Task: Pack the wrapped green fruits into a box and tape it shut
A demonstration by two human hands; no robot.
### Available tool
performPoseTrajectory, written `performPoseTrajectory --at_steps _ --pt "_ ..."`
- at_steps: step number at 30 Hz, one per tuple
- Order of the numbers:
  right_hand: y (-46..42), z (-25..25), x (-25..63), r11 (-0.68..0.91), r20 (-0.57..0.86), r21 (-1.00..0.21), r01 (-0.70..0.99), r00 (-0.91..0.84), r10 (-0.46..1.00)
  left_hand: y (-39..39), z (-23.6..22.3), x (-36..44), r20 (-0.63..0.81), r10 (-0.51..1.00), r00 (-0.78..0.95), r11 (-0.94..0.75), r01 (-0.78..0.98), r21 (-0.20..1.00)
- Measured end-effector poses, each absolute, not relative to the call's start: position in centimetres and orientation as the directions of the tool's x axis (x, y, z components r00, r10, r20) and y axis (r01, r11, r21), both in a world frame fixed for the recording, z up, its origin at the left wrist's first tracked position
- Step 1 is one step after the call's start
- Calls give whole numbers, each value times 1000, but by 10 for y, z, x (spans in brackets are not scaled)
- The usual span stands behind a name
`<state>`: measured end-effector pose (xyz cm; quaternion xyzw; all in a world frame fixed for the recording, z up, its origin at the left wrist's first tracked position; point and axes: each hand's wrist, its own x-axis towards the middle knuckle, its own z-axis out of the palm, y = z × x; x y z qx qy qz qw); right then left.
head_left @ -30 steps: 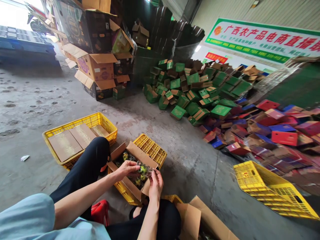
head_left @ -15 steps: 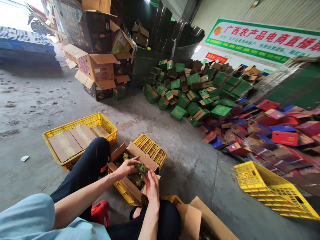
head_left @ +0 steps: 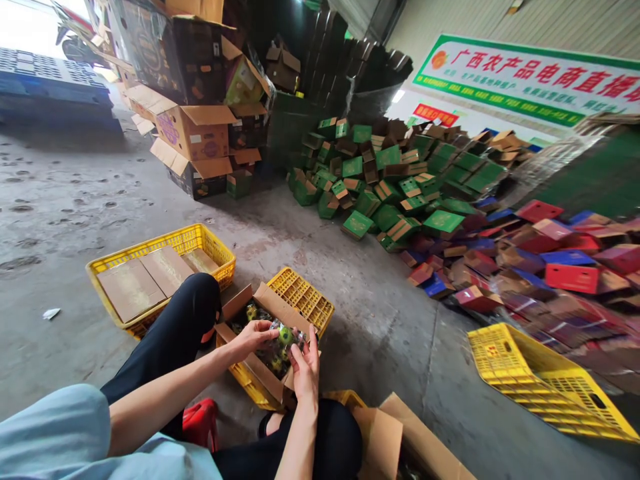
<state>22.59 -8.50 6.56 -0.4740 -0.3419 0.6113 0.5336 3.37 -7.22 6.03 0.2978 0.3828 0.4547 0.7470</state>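
Note:
Between my hands is a round green fruit (head_left: 286, 335) in clear plastic wrapping, above an open cardboard box (head_left: 265, 379). My left hand (head_left: 256, 337) is closed, thumb and fingers pinching the left side of the wrapping. On the other side, my right hand (head_left: 305, 367) grips the wrapping with its thumb and some fingers, the index finger pointing up. Inside the box lie several more green and yellowish wrapped pieces, partly hidden by my hands. The box sits on a yellow plastic crate (head_left: 245, 385) between my knees.
A yellow crate (head_left: 113, 313) with closed cartons stands at the left. Another open carton (head_left: 425, 433) is by my right knee. A yellow crate (head_left: 545, 387) lies tilted at the right. Piled green boxes (head_left: 385, 190) and red boxes (head_left: 570, 277) fill the back.
The fruit has turned, showing a smoother green side under the plastic. My left fingers have drawn together into a pinch, and my right fingers have straightened upward.

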Motion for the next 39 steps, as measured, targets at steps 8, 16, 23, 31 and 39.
performPoseTrajectory --at_steps 8,16,23,31,39 --pt "-83 61 228 -227 -234 -942 -249 0 972 -70 48 33 -295 911 289 396 -409 822" --pt "-81 55 230 -145 -178 -962 -233 127 976 -77 44 31 -435 844 313 535 -434 725" --pt "-86 57 231 -111 -96 -990 -82 -164 982 -72 50 37 -408 865 293 500 -571 651" --pt "-81 53 234 -79 -77 -997 -22 -75 994 -68 40 29 -439 883 165 454 -532 715" --pt "-80 37 226 -123 -134 -988 98 -123 983 -72 38 34 -409 897 167 435 -496 751"
